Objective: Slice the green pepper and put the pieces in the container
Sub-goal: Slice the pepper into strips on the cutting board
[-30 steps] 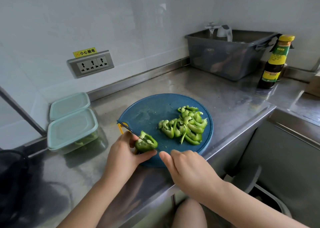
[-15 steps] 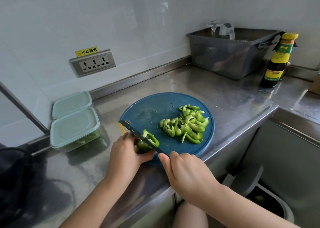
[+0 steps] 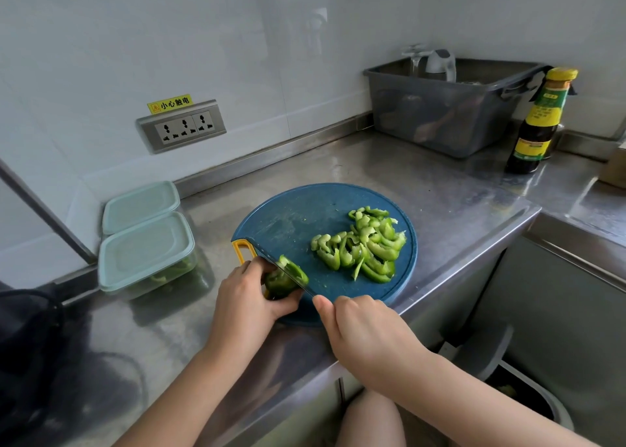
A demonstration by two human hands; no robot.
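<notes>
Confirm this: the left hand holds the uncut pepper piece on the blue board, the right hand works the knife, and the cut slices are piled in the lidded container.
Not quite. The head view shows the cut slices piled on the blue board, not in the lidded container. The left hand does hold the uncut pepper piece, and the right hand works the knife.

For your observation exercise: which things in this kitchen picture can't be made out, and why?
- Knife handle: head view, hidden inside the right hand.
- Contents of the clear lidded plastic container: blurred behind its frosted lid.
- Yellow-capped dark sauce bottle: label print too small.
- Grey plastic tub: contents murky.
</notes>
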